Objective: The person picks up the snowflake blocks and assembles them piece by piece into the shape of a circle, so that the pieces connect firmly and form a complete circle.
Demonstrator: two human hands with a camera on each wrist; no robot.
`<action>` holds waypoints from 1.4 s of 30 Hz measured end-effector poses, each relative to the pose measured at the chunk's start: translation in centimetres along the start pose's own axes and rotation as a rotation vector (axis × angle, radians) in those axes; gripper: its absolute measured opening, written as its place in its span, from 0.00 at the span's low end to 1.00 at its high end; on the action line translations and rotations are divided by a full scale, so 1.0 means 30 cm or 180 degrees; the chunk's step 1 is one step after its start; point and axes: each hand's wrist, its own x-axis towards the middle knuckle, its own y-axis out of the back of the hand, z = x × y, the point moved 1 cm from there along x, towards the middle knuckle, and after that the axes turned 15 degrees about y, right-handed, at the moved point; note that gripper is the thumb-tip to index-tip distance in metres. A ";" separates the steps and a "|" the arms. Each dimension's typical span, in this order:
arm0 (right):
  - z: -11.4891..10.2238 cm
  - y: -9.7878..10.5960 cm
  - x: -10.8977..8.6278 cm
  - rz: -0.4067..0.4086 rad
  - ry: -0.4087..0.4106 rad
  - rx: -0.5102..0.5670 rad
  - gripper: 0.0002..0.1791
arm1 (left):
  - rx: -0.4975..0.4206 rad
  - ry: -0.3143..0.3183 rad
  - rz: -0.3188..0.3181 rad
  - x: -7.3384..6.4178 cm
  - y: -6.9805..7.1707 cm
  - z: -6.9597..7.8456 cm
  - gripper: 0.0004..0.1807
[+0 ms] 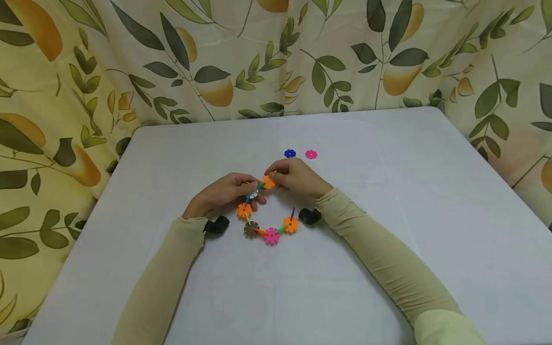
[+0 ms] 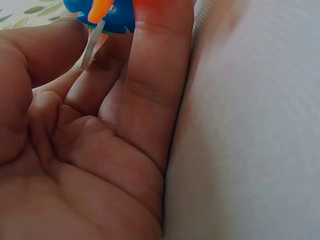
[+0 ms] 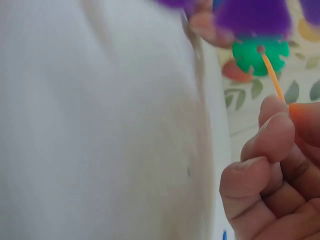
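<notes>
A curved chain of slotted plastic snowflake discs lies between the hands, open on its right side. My right hand (image 1: 297,177) pinches the orange snowflake disc (image 1: 269,182) at the chain's upper end; beside it sits a green disc (image 3: 250,57), slotted into it. My left hand (image 1: 230,191) grips the chain around the white disc (image 1: 253,194), its thumb over the links. In the left wrist view a blue disc (image 2: 120,22) shows past the fingers. The lower part runs through a brown disc (image 1: 251,230) and a pink disc (image 1: 271,236) to a purple disc (image 1: 293,213) at the other end.
A loose dark blue disc (image 1: 290,153) and a loose pink disc (image 1: 311,154) lie on the white table (image 1: 371,148) beyond the right hand. Black wrist cameras stick out beneath both wrists. A leaf-patterned curtain (image 1: 258,72) hangs behind the table and along its sides.
</notes>
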 end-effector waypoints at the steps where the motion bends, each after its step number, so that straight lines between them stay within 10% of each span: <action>1: 0.005 0.009 0.001 0.0028 -0.0023 -0.0005 0.12 | -0.0042 -0.0013 -0.0028 0.000 0.001 0.000 0.18; 20: 0.106 0.221 -0.034 0.0902 -0.0446 -0.0760 0.17 | 0.0223 -0.0048 0.0351 0.005 0.015 -0.004 0.20; 29: 0.167 0.251 -0.059 0.0660 -0.0844 -0.0922 0.22 | -0.0401 -0.0142 0.0014 0.009 0.008 -0.010 0.12; 42: 0.194 0.243 -0.064 0.0631 -0.0737 -0.1101 0.19 | -0.1087 -0.0032 -0.0179 0.004 -0.014 -0.018 0.08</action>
